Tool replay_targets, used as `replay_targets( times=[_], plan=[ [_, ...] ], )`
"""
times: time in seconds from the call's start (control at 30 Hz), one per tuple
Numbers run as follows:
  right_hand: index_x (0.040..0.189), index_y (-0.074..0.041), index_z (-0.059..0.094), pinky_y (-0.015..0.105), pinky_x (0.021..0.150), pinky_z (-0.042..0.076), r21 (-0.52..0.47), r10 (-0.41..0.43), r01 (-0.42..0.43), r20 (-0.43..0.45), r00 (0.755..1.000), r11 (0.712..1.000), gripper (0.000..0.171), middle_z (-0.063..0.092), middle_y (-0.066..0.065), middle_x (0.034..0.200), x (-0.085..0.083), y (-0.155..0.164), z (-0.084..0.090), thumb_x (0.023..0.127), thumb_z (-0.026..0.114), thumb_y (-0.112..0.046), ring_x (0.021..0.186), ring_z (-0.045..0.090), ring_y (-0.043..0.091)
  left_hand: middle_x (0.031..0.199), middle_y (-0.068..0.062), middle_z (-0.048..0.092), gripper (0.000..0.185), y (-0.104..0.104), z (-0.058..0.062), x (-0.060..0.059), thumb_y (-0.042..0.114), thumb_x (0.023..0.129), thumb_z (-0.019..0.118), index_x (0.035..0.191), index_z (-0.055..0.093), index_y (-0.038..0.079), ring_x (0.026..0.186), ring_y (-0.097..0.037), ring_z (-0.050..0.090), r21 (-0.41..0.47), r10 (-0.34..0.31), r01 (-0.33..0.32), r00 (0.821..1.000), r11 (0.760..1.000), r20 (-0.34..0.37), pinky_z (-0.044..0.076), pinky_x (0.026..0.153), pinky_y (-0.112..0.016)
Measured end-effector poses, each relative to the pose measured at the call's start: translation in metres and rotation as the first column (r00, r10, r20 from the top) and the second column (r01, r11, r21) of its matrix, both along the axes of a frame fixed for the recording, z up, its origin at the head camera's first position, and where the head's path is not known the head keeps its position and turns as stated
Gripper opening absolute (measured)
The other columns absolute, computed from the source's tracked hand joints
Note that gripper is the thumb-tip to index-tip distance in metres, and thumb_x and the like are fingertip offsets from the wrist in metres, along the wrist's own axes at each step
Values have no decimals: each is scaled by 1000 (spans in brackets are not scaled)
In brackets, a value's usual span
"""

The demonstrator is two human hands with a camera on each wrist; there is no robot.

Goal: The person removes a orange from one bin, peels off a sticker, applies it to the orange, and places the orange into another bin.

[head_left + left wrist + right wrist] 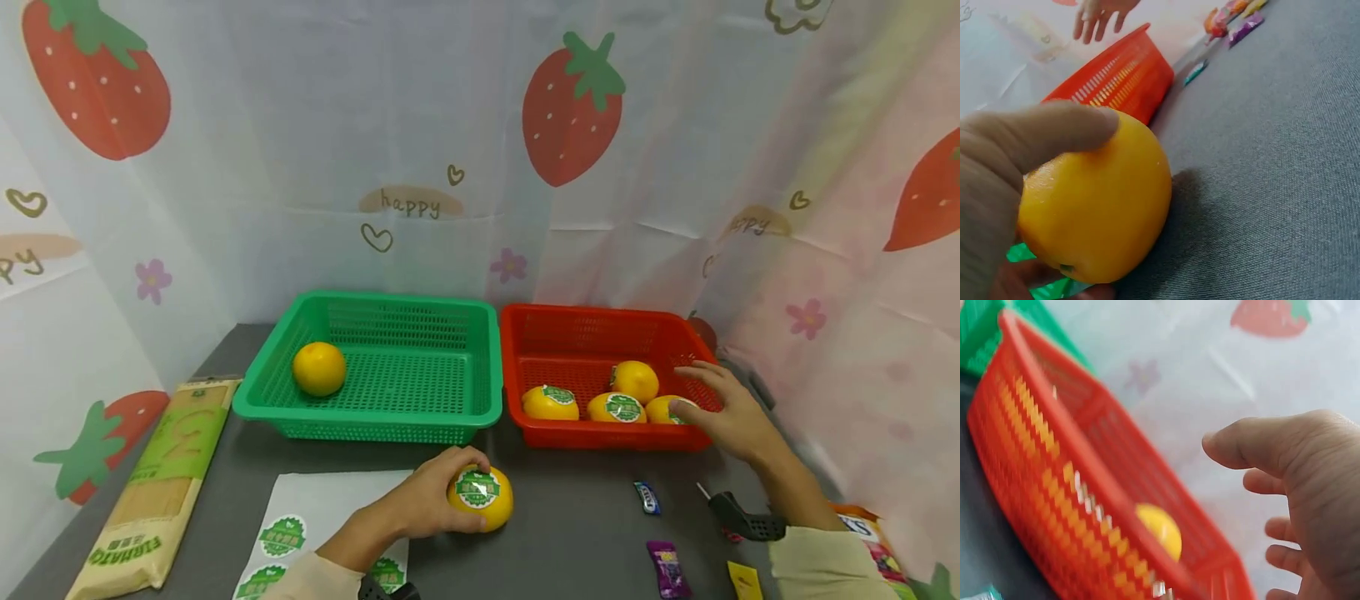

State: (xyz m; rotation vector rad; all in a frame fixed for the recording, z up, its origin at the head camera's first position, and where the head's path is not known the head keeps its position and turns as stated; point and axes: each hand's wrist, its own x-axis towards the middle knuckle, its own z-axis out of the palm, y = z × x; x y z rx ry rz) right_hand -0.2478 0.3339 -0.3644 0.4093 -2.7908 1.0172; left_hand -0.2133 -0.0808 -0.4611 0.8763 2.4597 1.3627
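Note:
My left hand [442, 493] grips an orange [493, 507] bearing a round green-and-white sticker, just above or on the grey table in front of the baskets. In the left wrist view, the thumb lies across the top of the orange [1104, 200]. Over the right end of the red basket [592, 435] hovers my right hand [731, 412], fingers spread with nothing held. Several oranges [624, 408] lie in that basket, some showing stickers. A single orange [319, 369] sits at the left in the green basket [375, 429].
A white sticker sheet [322, 500] lies below the green basket. At far left is a noodle packet [161, 483]. Small wrapped candies, one blue [647, 497], one purple [667, 569] and one yellow [744, 579], lie at right. A printed curtain [300, 225] hangs behind the baskets.

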Motion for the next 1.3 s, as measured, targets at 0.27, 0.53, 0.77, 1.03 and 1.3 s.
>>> replay_targets(
  times=[0.27, 0.53, 0.77, 1.03, 1.3],
  plan=[
    [136, 10, 45, 75, 92, 24, 79, -71, 65, 73, 995, 995, 70, 14, 31, 151, -10, 30, -20, 89, 66, -38, 129, 20, 57, 111, 8, 54, 57, 6, 4, -2, 30, 68, 87, 115, 54, 28, 96, -14, 53, -48, 1, -4, 997, 999, -71, 48, 79, -29],
    [136, 17, 39, 75, 90, 26, 163, -143, 115, 172, 975, 980, 84, 10, 37, 150, -10, 44, -26, 89, 63, -49, 128, 18, 62, 110, 9, 57, 55, 17, 38, -6, 33, 70, 84, 116, 54, 28, 94, -14, 56, 40, -31, 34, 998, 999, -58, 51, 78, -28],
    [137, 20, 32, 72, 90, 31, 192, -171, 131, 209, 963, 973, 92, 10, 37, 150, -12, 48, -26, 89, 60, -54, 126, 22, 61, 118, 4, 54, 63, 28, 82, -24, 29, 72, 85, 125, 53, 20, 97, -16, 55, 67, -47, 54, 993, 996, -104, 51, 79, -29],
    [136, 20, 36, 69, 90, 35, 203, -152, 109, 212, 965, 973, 88, 13, 39, 148, -12, 53, -27, 89, 61, -51, 124, 26, 60, 118, -2, 54, 74, 51, 123, -72, 35, 73, 83, 136, 52, 13, 97, -17, 52, -7, 93, -96, 982, 995, -161, 50, 78, -29],
    [135, 20, 36, 66, 88, 40, 219, -128, 79, 220, 967, 972, 89, 15, 40, 146, -11, 56, -23, 89, 62, -51, 121, 32, 58, 113, -3, 53, 73, 95, 121, -122, 37, 72, 85, 134, 55, 16, 98, -20, 49, -58, 196, -204, 974, 977, -117, 49, 75, -29]
  ],
)
